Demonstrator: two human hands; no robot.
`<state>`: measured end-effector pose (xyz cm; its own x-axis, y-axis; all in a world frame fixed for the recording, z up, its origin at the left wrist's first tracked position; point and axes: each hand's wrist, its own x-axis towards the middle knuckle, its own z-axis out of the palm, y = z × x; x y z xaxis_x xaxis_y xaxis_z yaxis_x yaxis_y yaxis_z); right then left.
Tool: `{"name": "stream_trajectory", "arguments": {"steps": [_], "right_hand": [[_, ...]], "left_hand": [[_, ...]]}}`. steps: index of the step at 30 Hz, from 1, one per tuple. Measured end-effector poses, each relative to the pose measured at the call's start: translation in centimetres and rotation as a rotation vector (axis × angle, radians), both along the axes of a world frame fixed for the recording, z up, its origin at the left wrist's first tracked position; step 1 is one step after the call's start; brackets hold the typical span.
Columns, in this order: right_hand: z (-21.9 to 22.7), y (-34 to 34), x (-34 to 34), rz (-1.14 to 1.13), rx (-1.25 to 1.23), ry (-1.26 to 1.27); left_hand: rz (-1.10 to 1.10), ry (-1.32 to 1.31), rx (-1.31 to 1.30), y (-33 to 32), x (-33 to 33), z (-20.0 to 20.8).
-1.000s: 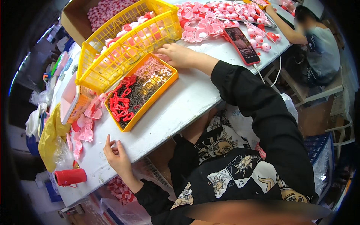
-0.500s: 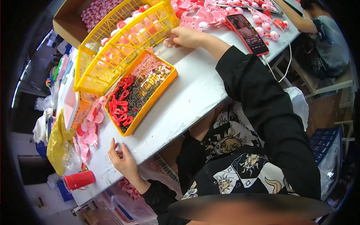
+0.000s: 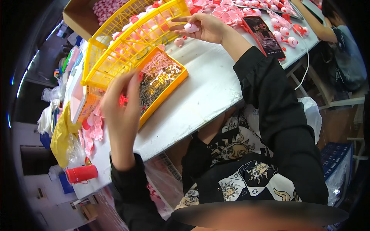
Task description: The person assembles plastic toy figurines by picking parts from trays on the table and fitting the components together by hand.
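Note:
At the far side of the table my right hand (image 3: 211, 29) is palm up, with a small pink-and-white ball-shaped toy part (image 3: 191, 27) held at its fingers. A similar pink part (image 3: 179, 42) lies on the table just below it. My left hand (image 3: 121, 109) is raised over the near left end of a yellow tray (image 3: 165, 93), its fingers smeared by motion; whether they hold anything is unclear. Inside the tray are pink links (image 3: 162, 63), small dark metal springs or screws (image 3: 150, 90) and red clips (image 3: 123, 100), mostly hidden behind the left hand.
A yellow basket (image 3: 111, 63) full of pink parts stands behind the tray, beside a cardboard box (image 3: 79, 17). Pink shells (image 3: 227, 11) and a phone (image 3: 264, 36) with a white cable lie to the right. A red cylinder (image 3: 81, 174) stands front left; another person (image 3: 345, 54) sits far right.
My left hand has risen from the table's front edge to over the tray. My right hand has lifted and turned palm up with the pink ball-shaped part. The view has shifted slightly.

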<state>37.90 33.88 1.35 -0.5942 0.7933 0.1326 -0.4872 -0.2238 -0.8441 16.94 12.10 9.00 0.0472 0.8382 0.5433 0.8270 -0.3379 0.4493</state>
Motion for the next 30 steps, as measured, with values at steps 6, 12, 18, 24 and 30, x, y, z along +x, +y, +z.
{"name": "stream_trajectory", "arguments": {"steps": [6,12,18,24,30], "right_hand": [[-0.2,0.1,-2.9,-0.019,-0.059,0.039],[-1.4,1.0,-2.7,-0.176,-0.065,-0.074],[-2.6,1.9,-3.5,-0.241,0.066,-0.133],[-3.0,2.7,-3.9,-0.423,0.246,-0.410],[-2.9,1.2,-4.0,-0.639,0.648,-0.786]], "left_hand": [[0.018,0.317,-0.085,13.2,-1.2,-1.9],[0.182,0.750,-0.473,18.0,0.0,-3.6],[-0.020,0.287,-0.604,19.7,-0.1,-4.0],[-0.180,-0.168,-0.771,20.4,-1.8,-4.6],[-0.150,-0.231,-0.722,20.5,-2.6,-5.8]]}}
